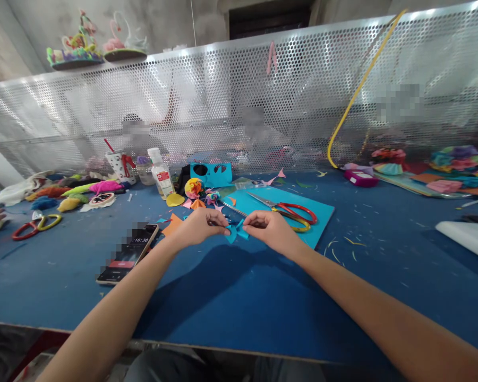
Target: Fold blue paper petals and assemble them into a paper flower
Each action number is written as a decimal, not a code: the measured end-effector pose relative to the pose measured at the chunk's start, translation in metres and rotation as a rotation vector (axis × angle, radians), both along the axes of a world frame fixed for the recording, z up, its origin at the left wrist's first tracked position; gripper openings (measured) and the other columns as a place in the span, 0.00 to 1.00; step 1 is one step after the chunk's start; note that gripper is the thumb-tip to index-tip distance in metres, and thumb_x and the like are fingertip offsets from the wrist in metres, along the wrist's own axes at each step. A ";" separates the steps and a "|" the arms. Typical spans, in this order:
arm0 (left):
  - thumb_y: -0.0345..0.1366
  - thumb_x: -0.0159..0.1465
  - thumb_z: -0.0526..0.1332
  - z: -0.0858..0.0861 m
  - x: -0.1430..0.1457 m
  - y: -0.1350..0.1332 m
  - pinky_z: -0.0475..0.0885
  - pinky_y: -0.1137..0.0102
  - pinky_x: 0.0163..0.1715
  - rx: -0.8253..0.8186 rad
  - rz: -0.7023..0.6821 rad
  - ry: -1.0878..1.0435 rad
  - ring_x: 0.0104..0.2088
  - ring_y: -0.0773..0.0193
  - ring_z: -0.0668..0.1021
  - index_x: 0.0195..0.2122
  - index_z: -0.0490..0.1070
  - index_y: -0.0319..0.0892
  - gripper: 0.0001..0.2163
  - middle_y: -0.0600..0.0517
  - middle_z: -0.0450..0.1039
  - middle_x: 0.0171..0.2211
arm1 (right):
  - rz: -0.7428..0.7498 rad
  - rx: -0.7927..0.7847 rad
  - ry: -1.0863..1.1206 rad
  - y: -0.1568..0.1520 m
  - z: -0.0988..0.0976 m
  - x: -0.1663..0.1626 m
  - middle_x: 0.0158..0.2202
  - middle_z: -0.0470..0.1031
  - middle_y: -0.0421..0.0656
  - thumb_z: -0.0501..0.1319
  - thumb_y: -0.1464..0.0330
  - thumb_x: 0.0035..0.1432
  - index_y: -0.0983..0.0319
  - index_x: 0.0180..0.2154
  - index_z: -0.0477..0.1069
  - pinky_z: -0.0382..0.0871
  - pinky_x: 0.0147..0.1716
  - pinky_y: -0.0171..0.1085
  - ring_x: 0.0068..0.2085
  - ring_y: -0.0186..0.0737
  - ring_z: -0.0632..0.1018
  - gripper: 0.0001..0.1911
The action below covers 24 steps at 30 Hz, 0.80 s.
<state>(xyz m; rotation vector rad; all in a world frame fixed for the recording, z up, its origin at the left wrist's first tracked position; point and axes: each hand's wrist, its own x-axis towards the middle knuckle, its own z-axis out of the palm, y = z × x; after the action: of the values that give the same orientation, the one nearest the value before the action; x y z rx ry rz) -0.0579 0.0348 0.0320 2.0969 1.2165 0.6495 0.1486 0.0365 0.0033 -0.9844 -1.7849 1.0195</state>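
Note:
Both my hands pinch a small folded piece of blue paper (231, 233) above the table. My left hand (199, 225) grips its left side between thumb and fingers. On its right side, my right hand (269, 228) is closed the same way. Just behind my right hand, scissors (298, 213) with red and yellow handles lie on a larger blue paper sheet (322, 217). A yellow and orange paper flower (194, 188) and an orange paper scrap (173, 225) are beyond my left hand.
A phone (129, 254) lies left of my left forearm. Glue stands in a bottle (160, 172) behind, near a patterned cup (119, 164). More scissors (35, 225) and colourful yarn (75, 193) are at left. A purple tape measure (360, 178) sits by the perforated metal screen (302, 106).

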 end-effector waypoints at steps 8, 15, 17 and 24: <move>0.36 0.56 0.61 -0.001 0.024 -0.014 0.68 0.72 0.32 0.229 0.006 -0.122 0.32 0.65 0.73 0.28 0.76 0.42 0.06 0.50 0.73 0.32 | -0.066 0.093 0.007 -0.008 0.006 -0.003 0.25 0.73 0.42 0.59 0.69 0.46 0.62 0.26 0.68 0.66 0.31 0.36 0.30 0.38 0.74 0.02; 0.38 0.53 0.63 -0.006 0.031 -0.018 0.70 0.72 0.29 0.260 0.168 -0.078 0.28 0.65 0.75 0.30 0.74 0.41 0.06 0.52 0.75 0.27 | -0.044 0.091 0.019 -0.008 0.003 -0.002 0.20 0.68 0.37 0.56 0.71 0.48 0.61 0.27 0.64 0.60 0.21 0.31 0.22 0.32 0.69 0.01; 0.38 0.52 0.64 -0.006 0.032 -0.018 0.71 0.73 0.28 0.256 0.202 -0.069 0.27 0.66 0.75 0.30 0.72 0.41 0.07 0.53 0.74 0.25 | -0.027 0.092 0.019 -0.007 0.002 -0.001 0.20 0.67 0.36 0.56 0.71 0.48 0.60 0.27 0.64 0.59 0.20 0.31 0.21 0.32 0.69 0.01; 0.36 0.54 0.61 -0.005 0.029 -0.016 0.67 0.76 0.25 0.332 0.184 0.049 0.28 0.67 0.72 0.26 0.70 0.40 0.05 0.53 0.71 0.26 | 0.023 0.125 0.029 -0.007 0.002 -0.001 0.29 0.75 0.40 0.56 0.72 0.51 0.60 0.26 0.62 0.67 0.31 0.34 0.33 0.36 0.76 0.03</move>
<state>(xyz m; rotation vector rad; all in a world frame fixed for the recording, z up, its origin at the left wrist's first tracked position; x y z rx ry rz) -0.0293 0.0189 0.0267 2.2960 1.4215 0.9435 0.1474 0.0294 0.0053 -0.8700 -1.8168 0.9199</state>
